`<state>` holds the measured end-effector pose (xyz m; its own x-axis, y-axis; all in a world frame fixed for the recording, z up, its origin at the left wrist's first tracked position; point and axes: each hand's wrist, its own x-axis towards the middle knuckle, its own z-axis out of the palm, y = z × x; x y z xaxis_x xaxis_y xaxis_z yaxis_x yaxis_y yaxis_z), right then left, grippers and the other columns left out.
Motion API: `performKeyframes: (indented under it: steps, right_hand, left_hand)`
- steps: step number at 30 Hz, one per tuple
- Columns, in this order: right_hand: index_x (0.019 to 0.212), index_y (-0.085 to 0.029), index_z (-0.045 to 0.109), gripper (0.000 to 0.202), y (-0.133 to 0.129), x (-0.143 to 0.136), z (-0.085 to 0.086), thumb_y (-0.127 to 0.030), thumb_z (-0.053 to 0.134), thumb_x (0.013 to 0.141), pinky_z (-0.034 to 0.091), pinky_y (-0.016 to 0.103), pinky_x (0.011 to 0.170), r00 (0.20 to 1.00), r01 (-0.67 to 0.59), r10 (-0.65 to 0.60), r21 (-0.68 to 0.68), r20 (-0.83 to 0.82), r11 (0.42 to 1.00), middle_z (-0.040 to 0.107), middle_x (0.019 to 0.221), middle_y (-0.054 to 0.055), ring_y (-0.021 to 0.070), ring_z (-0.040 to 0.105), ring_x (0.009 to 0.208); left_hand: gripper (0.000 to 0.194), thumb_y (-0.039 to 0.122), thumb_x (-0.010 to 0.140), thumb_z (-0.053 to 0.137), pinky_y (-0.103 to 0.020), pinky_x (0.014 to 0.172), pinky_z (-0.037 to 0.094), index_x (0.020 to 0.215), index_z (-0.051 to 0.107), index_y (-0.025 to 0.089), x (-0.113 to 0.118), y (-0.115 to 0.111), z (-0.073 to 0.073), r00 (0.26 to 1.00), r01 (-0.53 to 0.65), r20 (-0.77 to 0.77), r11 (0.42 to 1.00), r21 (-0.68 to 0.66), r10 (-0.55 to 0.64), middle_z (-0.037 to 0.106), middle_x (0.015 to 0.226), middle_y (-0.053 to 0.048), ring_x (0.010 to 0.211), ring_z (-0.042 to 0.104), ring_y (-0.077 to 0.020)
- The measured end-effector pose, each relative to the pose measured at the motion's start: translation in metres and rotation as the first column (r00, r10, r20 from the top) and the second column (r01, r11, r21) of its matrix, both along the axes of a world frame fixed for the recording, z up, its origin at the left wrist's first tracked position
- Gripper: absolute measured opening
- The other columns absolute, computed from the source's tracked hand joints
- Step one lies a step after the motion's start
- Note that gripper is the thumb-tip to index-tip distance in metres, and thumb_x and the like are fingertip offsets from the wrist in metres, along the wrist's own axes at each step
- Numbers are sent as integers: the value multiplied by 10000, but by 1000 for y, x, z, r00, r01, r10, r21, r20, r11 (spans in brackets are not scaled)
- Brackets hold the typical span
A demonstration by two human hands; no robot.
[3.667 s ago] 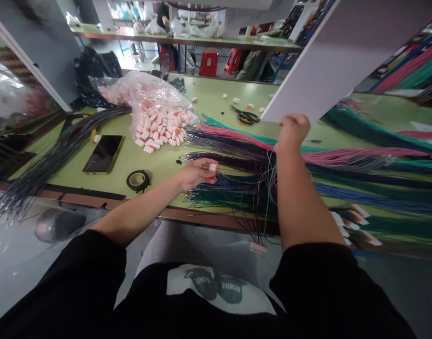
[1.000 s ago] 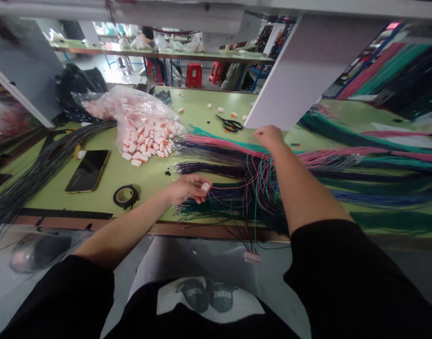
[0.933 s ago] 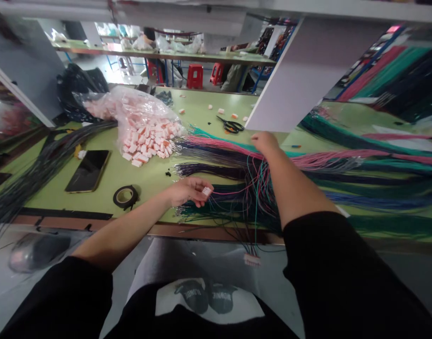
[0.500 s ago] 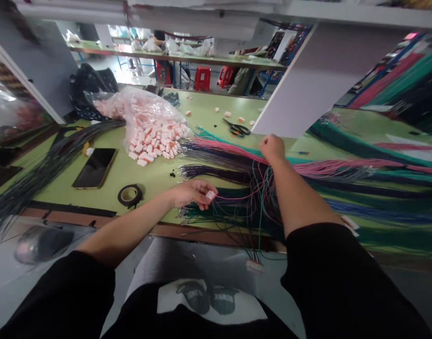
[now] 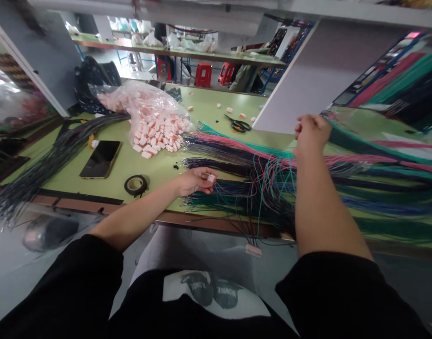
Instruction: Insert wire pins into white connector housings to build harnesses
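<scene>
My left hand (image 5: 195, 181) pinches a small white connector (image 5: 211, 179) over the wire ends near the table's front edge. Thin wires run rightward from this connector. Raised above the wires at the right, my right hand (image 5: 312, 134) is closed, and whatever its fingers hold is too small to make out. Beneath and between the hands lie bundles of pink wires (image 5: 233, 142), green and dark wires. Another connector (image 5: 253, 250) hangs on wires below the table edge.
A clear bag with a pile of white and orange connectors (image 5: 159, 134) is at the back left. Black scissors (image 5: 238, 124), a phone (image 5: 100, 159), a tape roll (image 5: 135, 185) and grey wires (image 5: 64, 155) lie on the green table. A panel (image 5: 300, 80) stands at the back right.
My right hand has moved to the right and slightly up. The view has shifted a little; my left hand still grips the connector.
</scene>
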<state>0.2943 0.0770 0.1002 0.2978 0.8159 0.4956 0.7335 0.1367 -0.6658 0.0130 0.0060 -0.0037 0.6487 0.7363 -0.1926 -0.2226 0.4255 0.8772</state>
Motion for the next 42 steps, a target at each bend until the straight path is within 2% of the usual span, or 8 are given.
performKeyframes:
  steps: [2,4,7,9,11,16,21,42]
  right_hand:
    - [894,-107,615,190,-19,-19,3,-166,437,861,337,262,584,995,-43,41,-24,-86,999,507,623,-6,83,381,547]
    - [835,-143,656,114,-41,-43,-2,-212,587,777,378,252,608,969,-246,240,-150,-59,958,559,621,-18,90,462,572]
    - [893,-181,691,215,-70,-75,-19,-324,639,742,418,266,649,770,-619,627,-369,-113,693,626,674,-19,115,547,635]
    - [971,-189,678,320,-82,-86,-31,-358,682,700,436,269,657,637,-761,721,-369,-272,533,647,716,-17,119,573,660]
    - [958,-191,665,379,-87,-87,-43,-356,746,627,447,261,641,558,-830,711,-299,-427,471,648,712,-20,117,582,653]
    - [728,-188,667,264,-89,-79,-58,-386,772,589,448,259,567,628,-759,597,-225,-499,611,630,616,-16,106,546,532]
    - [772,-203,717,147,-100,-85,-56,-310,630,719,442,271,624,804,-593,579,-233,-132,771,685,693,13,133,584,607]
    - [639,-200,602,159,-113,-108,-63,-186,491,751,339,266,593,765,-342,431,-265,479,902,622,657,38,155,521,632]
  left_hand:
    - [329,-1,643,701,-226,551,473,904,552,132,0,1,-1,1000,0,5,1000,-1,0,611,711,17,574,614,-99]
    - [333,5,650,706,-235,577,483,910,545,137,-1,1,-2,1000,6,12,1000,0,-6,612,725,17,579,614,-96]
    - [338,37,655,726,-242,613,492,916,540,142,-2,2,-5,999,19,39,1000,18,-20,611,727,20,590,617,-92]
    - [361,55,630,751,-235,605,491,912,542,142,-3,3,-7,997,33,69,999,32,-35,610,718,25,598,623,-95]
    - [409,74,575,789,-223,576,486,898,548,141,-3,3,-8,994,51,96,998,41,-55,615,707,27,600,628,-102]
    - [446,107,507,832,-209,547,487,860,561,143,-4,4,-9,990,86,111,995,52,-92,638,710,25,598,633,-103]
    - [383,74,570,787,-196,555,482,872,563,145,-5,5,-10,989,95,108,994,60,-101,637,717,25,607,628,-86]
    - [367,77,588,764,-210,574,477,889,565,146,-4,3,-9,995,64,65,995,75,-69,630,717,27,611,614,-88]
